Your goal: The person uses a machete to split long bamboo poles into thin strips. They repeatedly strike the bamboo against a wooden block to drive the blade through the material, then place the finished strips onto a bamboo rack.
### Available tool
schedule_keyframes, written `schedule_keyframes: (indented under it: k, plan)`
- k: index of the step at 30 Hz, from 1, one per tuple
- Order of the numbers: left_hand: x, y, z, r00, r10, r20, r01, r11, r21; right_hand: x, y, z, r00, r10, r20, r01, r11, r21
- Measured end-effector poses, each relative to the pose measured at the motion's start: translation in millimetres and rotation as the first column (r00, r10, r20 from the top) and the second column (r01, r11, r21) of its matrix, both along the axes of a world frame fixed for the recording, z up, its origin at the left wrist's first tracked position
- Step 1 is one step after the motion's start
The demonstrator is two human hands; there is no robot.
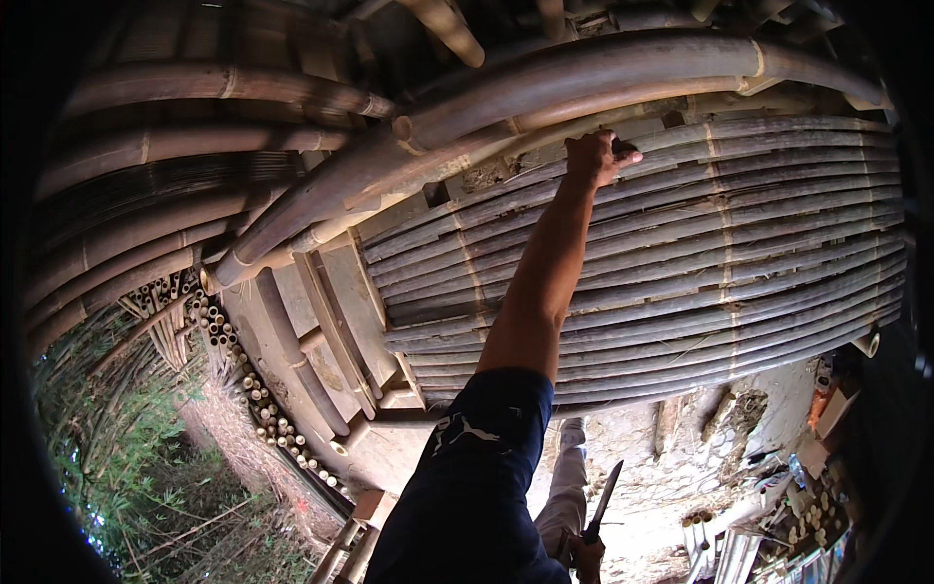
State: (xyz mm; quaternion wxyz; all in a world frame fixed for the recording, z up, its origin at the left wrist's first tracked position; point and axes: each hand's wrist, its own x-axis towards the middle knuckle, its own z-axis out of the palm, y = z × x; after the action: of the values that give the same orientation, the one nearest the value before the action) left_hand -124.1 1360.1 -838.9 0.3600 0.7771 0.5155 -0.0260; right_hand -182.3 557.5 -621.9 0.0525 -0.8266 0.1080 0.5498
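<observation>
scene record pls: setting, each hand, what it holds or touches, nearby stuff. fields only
setting: outdoors at a bamboo structure, seen from the person's head camera
left hand: arm raised, fist closed on the top of the bamboo slat panel, just under a thick curved bamboo pole
right hand: low at the frame's lower edge, grip closed on a long knife, blade pointing up
nearby: stacked cut bamboo ends, green foliage, clutter on the ground

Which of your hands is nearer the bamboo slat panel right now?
Left. The left hand grips the bamboo slat panel at its top edge; the right hand hangs low, holding a knife.
</observation>
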Motion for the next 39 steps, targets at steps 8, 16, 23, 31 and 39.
schedule_keyframes:
  k: [8,16,23,31,39]
  plan:
    - [-9.6,-18.8,10.4,1.0,-0.006,0.009,0.004,0.97,0.243,-10.5,29.5,-4.2,0.984,-0.166,-0.06,0.167,0.986,0.026]
    - [-112.9,-201.6,45.8,0.917,0.192,0.349,-0.385,0.656,0.649,-7.7,36.6,-10.5,0.971,-0.199,-0.132,0.202,0.979,0.013]
    - [-231.9,-428.2,124.1,0.958,-0.282,0.057,0.286,0.918,-0.273,30.7,49.5,-8.3,0.976,0.201,-0.083,-0.196,0.979,0.06]
    - [-154.9,-460.2,192.3,0.809,-0.574,0.127,0.528,0.615,-0.586,76.6,95.5,59.9,0.96,0.163,0.227,-0.248,0.871,0.423]
    - [18.2,-589.6,336.8,0.986,-0.165,0.026,0.115,0.562,-0.819,136.4,59.7,85.9,0.87,0.125,0.477,-0.461,0.55,0.696]
